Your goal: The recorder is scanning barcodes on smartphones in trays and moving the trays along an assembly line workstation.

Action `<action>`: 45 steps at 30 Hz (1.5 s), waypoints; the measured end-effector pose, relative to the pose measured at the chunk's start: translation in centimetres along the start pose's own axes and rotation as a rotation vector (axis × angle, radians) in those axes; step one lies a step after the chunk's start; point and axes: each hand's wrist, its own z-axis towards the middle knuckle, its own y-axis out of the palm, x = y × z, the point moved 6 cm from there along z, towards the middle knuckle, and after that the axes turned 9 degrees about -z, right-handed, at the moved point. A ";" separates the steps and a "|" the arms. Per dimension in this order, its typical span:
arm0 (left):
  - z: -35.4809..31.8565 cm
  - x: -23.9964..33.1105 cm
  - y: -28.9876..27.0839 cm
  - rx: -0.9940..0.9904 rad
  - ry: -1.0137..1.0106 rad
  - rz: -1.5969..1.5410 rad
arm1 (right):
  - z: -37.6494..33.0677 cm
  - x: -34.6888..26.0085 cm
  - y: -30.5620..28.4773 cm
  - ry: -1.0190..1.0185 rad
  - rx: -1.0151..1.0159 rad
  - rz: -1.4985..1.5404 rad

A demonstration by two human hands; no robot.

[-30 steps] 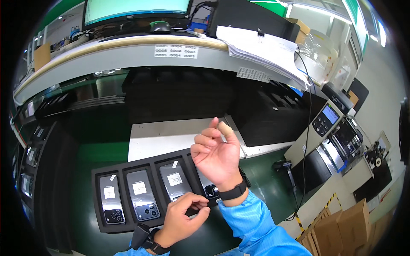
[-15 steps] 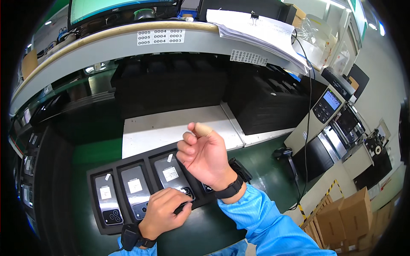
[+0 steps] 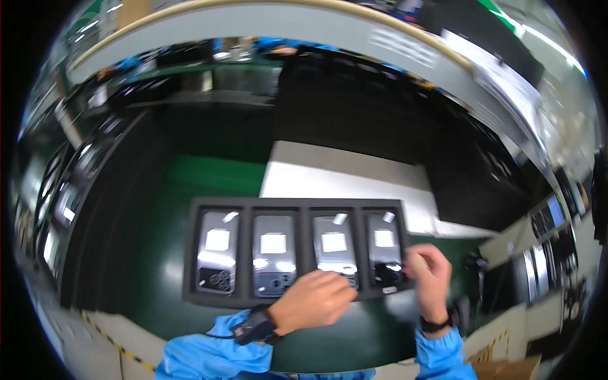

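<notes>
A black foam tray lies on the green table with phones in its slots, back up, camera end toward me. These are the leftmost phone, a second phone, a third and a rightmost phone. Each back carries a white square label. My left hand is closed over the tray's front edge, covering the lower corner of the third phone. Beside the tray's right edge, my right hand has its fingers curled in, slightly blurred. What either hand holds, if anything, is hidden.
Tall stacks of black foam trays stand behind and at the back right. More trays with phones line the left side. A shelf spans above. A machine with a small screen stands at the right.
My view has swung right-to-left, so the tray now sits more central and level. My right hand has come down from above the tray to its right edge, uncovering the rightmost phone.
</notes>
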 end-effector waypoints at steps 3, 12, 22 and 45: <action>0.3 1.4 0.6 -0.081 0.083 0.099 | -2.2 2.6 -7.4 -0.172 0.281 -0.444; 0.3 0.8 -0.2 -0.066 0.027 0.063 | -3.2 10.8 -23.0 0.109 0.737 -1.084; 1.2 -3.0 -9.9 0.128 -0.087 0.258 | -2.8 7.5 -22.3 0.173 0.837 -1.217; -16.9 -2.4 -17.1 0.484 -1.007 0.161 | 1.2 8.1 -2.7 0.215 0.002 -0.422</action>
